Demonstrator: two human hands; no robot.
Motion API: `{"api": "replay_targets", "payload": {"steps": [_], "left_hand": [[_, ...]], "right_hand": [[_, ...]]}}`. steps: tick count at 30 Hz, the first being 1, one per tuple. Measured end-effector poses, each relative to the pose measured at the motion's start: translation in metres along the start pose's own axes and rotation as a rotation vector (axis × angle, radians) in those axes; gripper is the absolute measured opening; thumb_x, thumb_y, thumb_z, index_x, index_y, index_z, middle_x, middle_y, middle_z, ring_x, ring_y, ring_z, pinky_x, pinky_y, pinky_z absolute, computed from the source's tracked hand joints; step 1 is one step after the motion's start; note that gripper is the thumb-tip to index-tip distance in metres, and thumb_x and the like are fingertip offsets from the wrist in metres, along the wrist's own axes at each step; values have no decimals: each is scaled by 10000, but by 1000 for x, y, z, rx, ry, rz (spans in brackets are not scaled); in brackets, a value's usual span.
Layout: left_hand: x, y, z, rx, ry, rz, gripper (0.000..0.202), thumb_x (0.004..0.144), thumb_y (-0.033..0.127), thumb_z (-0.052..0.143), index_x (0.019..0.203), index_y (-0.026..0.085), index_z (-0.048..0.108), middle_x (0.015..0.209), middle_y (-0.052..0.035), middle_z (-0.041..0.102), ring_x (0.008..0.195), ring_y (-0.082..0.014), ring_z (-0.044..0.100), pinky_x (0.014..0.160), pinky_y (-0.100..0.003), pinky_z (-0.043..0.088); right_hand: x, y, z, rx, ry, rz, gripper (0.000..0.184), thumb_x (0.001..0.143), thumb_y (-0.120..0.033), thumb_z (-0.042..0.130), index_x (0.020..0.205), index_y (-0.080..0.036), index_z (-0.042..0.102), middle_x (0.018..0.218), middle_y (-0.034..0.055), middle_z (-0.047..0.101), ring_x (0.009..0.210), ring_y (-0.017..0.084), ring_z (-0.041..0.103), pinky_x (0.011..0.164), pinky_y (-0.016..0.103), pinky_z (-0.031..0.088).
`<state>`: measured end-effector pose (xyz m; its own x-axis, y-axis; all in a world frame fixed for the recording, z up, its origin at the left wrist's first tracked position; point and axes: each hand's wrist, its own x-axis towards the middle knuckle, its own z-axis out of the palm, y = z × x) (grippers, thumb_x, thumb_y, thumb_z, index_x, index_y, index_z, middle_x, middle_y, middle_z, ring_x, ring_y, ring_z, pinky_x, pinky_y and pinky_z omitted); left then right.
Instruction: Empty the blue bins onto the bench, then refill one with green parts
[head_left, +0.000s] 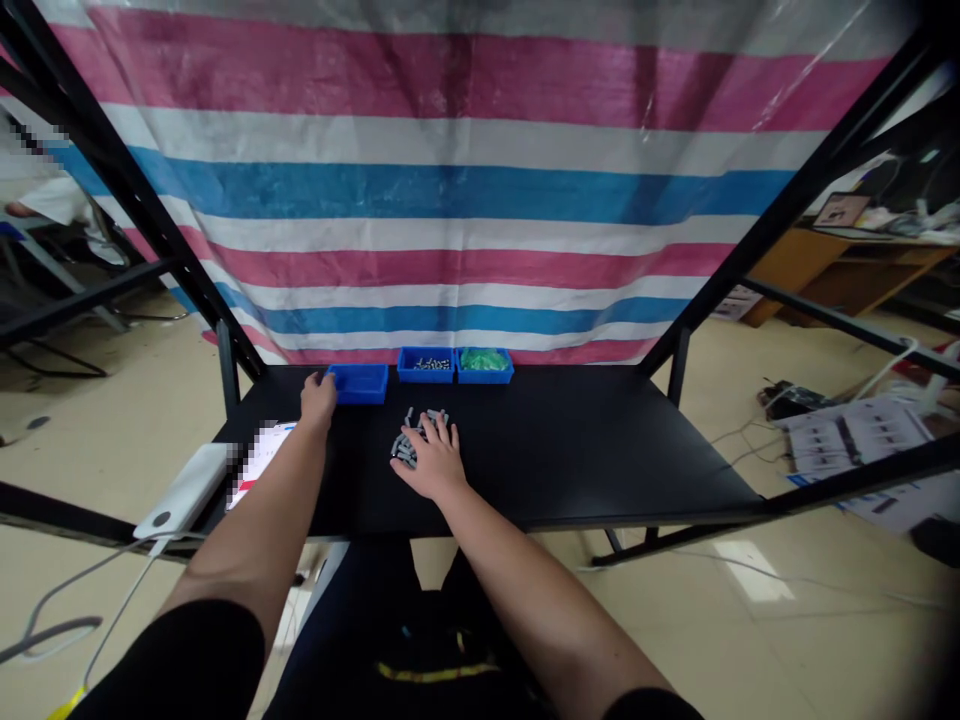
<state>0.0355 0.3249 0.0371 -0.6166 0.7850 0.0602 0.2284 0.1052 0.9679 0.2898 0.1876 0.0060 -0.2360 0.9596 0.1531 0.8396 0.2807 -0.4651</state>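
My left hand is closed on the left end of a blue bin, which looks empty inside. Spread fingers of my right hand lie over a pile of small grey cylindrical pieces on the black table. Some of the pieces are hidden under the palm and fingers. Behind the pile stands a second blue bin with small shiny metal parts in it. Beside that one, a third blue bin contains green plastic-looking material.
The black table has a frame of black bars around it and a striped sheet behind. A white power strip with cables and a bright sheet or screen are at its left. A person's arm shows far left.
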Motion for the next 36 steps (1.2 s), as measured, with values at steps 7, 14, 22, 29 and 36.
{"api": "replay_targets", "payload": {"steps": [7, 14, 22, 29, 36], "left_hand": [[-22, 7, 36, 564, -427, 605, 636, 864, 557, 676, 1452, 325, 600, 1623, -154, 490, 1572, -423, 317, 1240, -776, 9], [-13, 5, 66, 656, -328, 636, 541, 1002, 559, 455, 1492, 367, 582, 1650, -120, 467, 1591, -418, 278, 1221, -799, 62], [-20, 14, 90, 635, -604, 811, 388, 991, 487, 532, 1336, 395, 684, 1665, -71, 454, 1584, -377, 319, 1224, -803, 29], [-19, 11, 102, 610, -537, 841, 208, 852, 298, 724, 1059, 288, 745, 1545, -121, 570, 1517, -419, 406, 1232, -785, -52], [-24, 23, 103, 633, -521, 959, 110, 863, 296, 701, 934, 259, 777, 1201, -139, 721, 1298, -390, 584, 1235, -635, 282]], "right_hand": [[-2, -1, -1, 20, 51, 20, 788, 848, -651, 750, 1554, -384, 525, 1771, 76, 185, 1637, 422, 35, 1289, 651, 38], [15, 4, -1, 21, 42, 78, 989, 741, -757, 793, 1599, -399, 453, 1785, 87, 102, 1612, 509, 9, 1256, 713, 45], [41, 10, -8, 9, -38, -1, 864, 772, -761, 757, 1533, -420, 529, 1760, 43, 233, 1624, 463, 29, 1221, 768, -38], [40, 8, -8, 6, -8, -49, 655, 851, -682, 711, 1415, -363, 619, 1673, 21, 422, 1616, 376, 166, 1258, 732, 27], [41, 11, -1, -2, 33, -67, 625, 840, -645, 740, 1364, -317, 649, 1646, 64, 451, 1596, 363, 222, 1261, 716, 75]]}}
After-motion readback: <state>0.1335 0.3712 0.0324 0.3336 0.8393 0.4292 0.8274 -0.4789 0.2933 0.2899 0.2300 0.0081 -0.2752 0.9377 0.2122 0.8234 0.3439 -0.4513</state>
